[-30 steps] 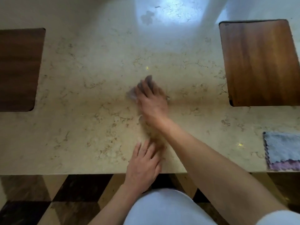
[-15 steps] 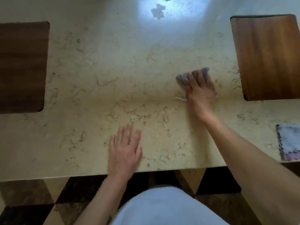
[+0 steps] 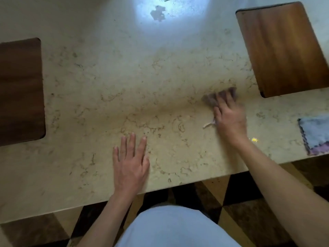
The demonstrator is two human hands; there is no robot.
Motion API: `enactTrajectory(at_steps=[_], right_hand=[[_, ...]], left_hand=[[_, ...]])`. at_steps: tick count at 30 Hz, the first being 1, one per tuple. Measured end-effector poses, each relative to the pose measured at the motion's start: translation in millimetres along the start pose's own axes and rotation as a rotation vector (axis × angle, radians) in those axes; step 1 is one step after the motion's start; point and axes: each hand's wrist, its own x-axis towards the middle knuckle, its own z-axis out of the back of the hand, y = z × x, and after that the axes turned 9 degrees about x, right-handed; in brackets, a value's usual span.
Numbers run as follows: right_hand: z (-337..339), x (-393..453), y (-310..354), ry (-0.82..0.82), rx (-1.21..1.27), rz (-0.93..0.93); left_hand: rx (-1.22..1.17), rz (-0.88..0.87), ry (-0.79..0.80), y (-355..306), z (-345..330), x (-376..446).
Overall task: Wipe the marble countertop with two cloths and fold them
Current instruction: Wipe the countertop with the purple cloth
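— Two hands down on the counter (image 3: 85, 107). Left hand (image 3: 130, 164)?
— Flat, palm down, near the front edge, forearm coming up from below. Fingers (image 3: 132, 143) straight and slightly apart, gripping nothing.
— Right hand (image 3: 229, 118)?
— Reaching forward and to the right, arm stretched diagonally from the lower right corner. Blurred. Pressed palm down on a dark cloth (image 3: 211, 99).
— Fingers on it?
— Spread over the top, laid flat, pinning rather than pinching. Cloth poking out past the fingertips and to their left, bunched; rest hidden under the palm.
— Anything trailing?
— Pale loop (image 3: 209, 124) sticking out at the thumb side, lying on the marble. Hard to tell whether tag or string.
— Second cloth (image 3: 315, 134)?
— Light grey-blue with a pinkish scalloped edge, flat near the right frame border, close to the front edge, well apart from both hands, partly cut off.
— Else?
— Wooden board (image 3: 283, 49) far right, just beyond the dark cloth, not touching. Darker board (image 3: 19, 91) at the left edge. Bright glare (image 3: 170, 16) at the far middle. White clothing (image 3: 170, 229) at the bottom, patterned floor (image 3: 240, 207) beneath.
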Motion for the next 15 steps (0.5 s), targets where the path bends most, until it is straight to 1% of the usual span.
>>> enactTrajectory(at_steps=[2,3,4,5,6,8,10,11,12,13,15], right_hand=[[5,13,-4,-0.06,0.013,-0.277],[1,8,10,-0.089,0.014,-0.354],[-6,-5,30,-0.095,0.001,-0.375],[-14,-26,53,-0.073,0.003,-0.328],[-22,-51,79,-0.046,0.023,-0.227],[-31,-115,113,0.058,0.098,0.042],[-23,-159,107,0.124,0.117,0.264],[-17,-168,90,0.137,0.107,0.293],[-11,-169,68,0.119,0.084,0.26],[-5,-163,44,0.1,0.06,0.174],[9,-132,-3,0.067,0.022,-0.084]], left_hand=[[0.002,0.007,0.0,1,0,2],[0.007,0.012,0.003,1,0,3],[0.015,0.017,0.008,-1,-1,3],[0.018,0.025,0.013,-4,-1,3],[0.018,0.035,0.015,-6,-1,4],[0.013,0.035,0.016,-11,1,12],[0.001,-0.013,0.019,-20,6,29],[-0.002,-0.045,0.026,-27,9,39],[0.0,-0.069,0.037,-35,11,49],[0.01,-0.08,0.051,-43,13,57],[0.049,-0.056,0.067,-56,14,69]])
